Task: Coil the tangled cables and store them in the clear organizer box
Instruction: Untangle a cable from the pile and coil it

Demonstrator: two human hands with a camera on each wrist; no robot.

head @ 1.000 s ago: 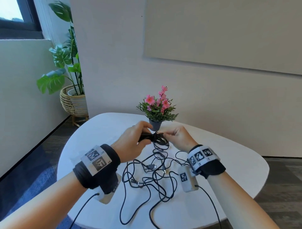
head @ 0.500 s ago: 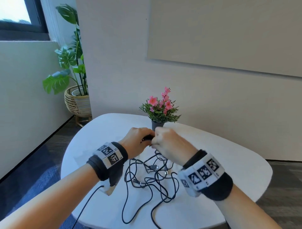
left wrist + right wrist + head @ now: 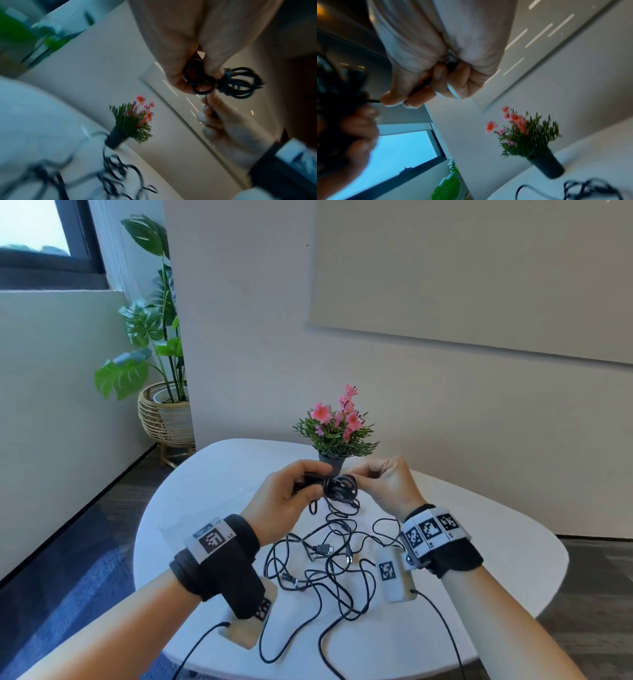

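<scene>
Left hand (image 3: 284,494) clamped on small black coil (image 3: 339,487) — right hand (image 3: 383,484) at 3 o'clock, fingers pinching cable. Best wrapped snug, even tension — tangle (image 3: 325,563) at 6 o'clock.

an office lounge or meeting corner, by the look of it. a rounded white table (image 3: 479,542) fills the lower middle of the head view, bearing a small pot of pink flowers (image 3: 337,426). plain cream walls rise behind it, with a large blank wall panel (image 3: 479,278) at upper right. at left a tall leafy plant (image 3: 150,316) in a woven basket planter (image 3: 166,416) stands below a dark-framed window (image 3: 48,237) — grey wood-look flooring and blue carpet (image 3: 68,594) lie lower left.
</scene>
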